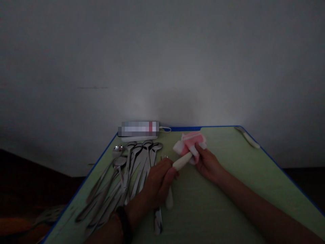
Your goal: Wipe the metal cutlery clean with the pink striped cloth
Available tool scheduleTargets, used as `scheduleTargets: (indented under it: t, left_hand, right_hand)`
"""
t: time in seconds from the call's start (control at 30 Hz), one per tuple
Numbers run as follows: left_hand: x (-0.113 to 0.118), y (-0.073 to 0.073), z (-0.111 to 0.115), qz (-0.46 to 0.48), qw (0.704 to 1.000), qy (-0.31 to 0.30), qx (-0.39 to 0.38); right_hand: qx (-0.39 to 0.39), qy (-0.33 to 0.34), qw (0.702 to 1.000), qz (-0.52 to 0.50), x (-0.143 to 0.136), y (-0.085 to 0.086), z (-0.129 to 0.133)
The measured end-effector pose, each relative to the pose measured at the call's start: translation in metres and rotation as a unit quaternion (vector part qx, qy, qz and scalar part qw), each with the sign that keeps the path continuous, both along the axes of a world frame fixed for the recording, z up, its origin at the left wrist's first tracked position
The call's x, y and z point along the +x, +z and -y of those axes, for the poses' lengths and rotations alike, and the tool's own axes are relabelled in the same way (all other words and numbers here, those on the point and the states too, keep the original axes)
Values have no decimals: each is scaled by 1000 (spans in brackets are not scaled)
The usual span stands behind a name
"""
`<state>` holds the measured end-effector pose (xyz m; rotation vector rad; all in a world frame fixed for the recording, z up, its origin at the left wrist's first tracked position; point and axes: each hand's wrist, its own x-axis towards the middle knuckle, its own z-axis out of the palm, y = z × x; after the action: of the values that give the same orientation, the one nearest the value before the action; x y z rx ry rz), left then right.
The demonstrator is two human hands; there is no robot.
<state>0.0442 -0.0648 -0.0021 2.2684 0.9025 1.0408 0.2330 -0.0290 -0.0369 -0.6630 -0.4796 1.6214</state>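
Note:
My left hand (162,178) is closed on the end of a utensil with a thick cream handle (182,161). The utensil's far end is hidden inside a pink and white cloth (194,139). My right hand (207,161) pinches this cloth around the utensil, thumb on top. Below and partly behind my left hand lies a fork with a cream handle (169,200), its tines just showing. To the left, several steel spoons (130,145) lie in a loose pile, bowls mostly toward the wall. A steel handle (157,220) sticks out under my left wrist.
Another cream-handled piece of cutlery (250,139) lies by the right back edge of the green table (218,210), which has a blue rim. At the back left stands a blurred-out device (139,129) with a white cable (166,128). A grey wall (175,67) rises behind.

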Motion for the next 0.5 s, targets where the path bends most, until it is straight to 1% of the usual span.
scheduleTargets:
  t: [0.1, 0.2, 0.33, 0.4, 0.5]
  left_hand:
    - [-1, 0, 0, 6, 1000, -13, -9]
    - [-2, 1, 0, 13, 1000, -18, -15]
    - [-2, 1, -1, 18, 999, -34, -5]
    - [-2, -1, -1, -5, 1000, -16, -3]
    - [-1, -6, -3, -52, 998, 29, -8]
  right_hand:
    - [6, 1, 1000, -7, -1, 1, 1]
    - [-5, -4, 1000, -9, -2, 4, 2]
    - [-9, -10, 1000, -1, -2, 6, 3]
    - [0, -11, 1000, 5, -3, 5, 3]
    - [9, -14, 1000, 9, -3, 2, 2]
